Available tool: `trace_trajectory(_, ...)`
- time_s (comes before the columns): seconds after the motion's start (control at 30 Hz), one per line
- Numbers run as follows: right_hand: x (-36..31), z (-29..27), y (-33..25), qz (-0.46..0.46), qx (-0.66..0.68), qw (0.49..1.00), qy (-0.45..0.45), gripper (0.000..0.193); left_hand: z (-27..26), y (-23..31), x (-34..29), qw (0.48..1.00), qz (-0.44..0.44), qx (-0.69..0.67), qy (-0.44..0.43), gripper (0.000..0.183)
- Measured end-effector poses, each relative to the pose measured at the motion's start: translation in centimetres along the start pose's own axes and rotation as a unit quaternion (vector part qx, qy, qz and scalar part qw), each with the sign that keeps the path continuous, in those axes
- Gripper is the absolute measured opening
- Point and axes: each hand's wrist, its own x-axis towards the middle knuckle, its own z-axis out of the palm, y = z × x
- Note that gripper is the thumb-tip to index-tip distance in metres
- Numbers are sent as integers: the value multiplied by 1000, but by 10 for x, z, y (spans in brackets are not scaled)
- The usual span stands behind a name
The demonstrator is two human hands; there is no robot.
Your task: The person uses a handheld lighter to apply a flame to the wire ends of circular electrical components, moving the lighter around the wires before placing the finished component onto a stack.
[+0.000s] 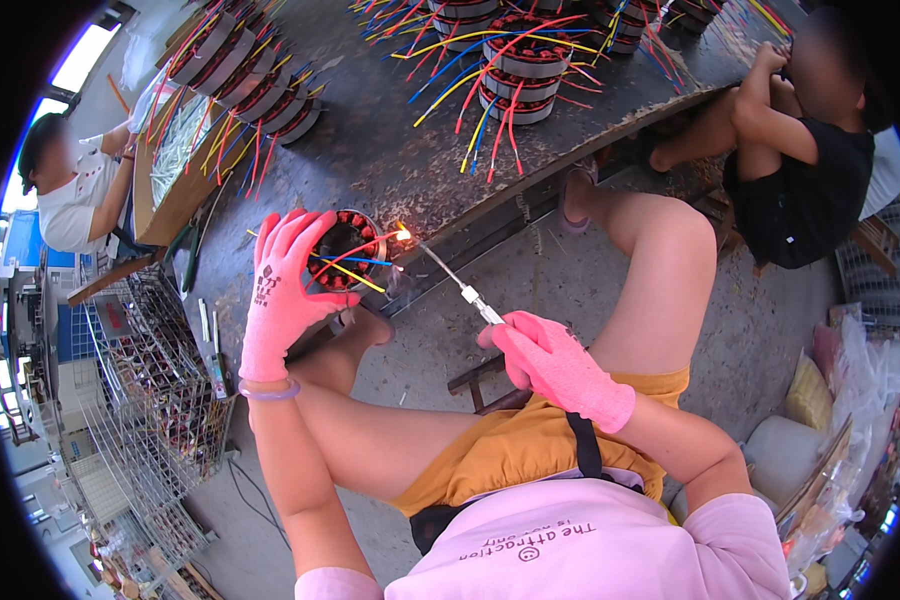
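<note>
My left hand (292,275), in a pink glove, curves its fingers and thumb around the near-left rim of a motor stator (346,232) at the table's edge. Red windings line its ring, and red, yellow and blue wires stick out to the right. My right hand (555,362), also gloved in pink, is closed around the handle of a slim metal torch (483,304). The torch's thin tube points up and left. A small bright flame (403,233) burns at its tip, by the end of a red wire (365,244).
More stators (522,85) with loose coloured wires stand on the dark, worn table (370,150), some stacked (245,75). An open box (165,185) sits at the left. Wire racks (145,400) are lower left. One person (75,190) sits left, another (795,150) right.
</note>
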Motion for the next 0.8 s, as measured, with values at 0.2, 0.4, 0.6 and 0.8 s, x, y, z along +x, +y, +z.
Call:
trace_trajectory(0.2,-4,-1,-6,10,-10,1000,-2,37,-1,2,1,1000,2,-5,0,87)
trace_trajectory(0.4,-3,-1,-3,6,6,1000,-5,37,-1,1,1,1000,4,-4,-7,87)
trace_trajectory(0.6,-4,1,-6,15,7,1000,-6,36,-1,-1,0,1000,-3,0,-14,88)
trace_trajectory(0.8,-4,-1,-5,9,-9,1000,-3,36,-2,1,1,1000,-1,-5,-8,87)
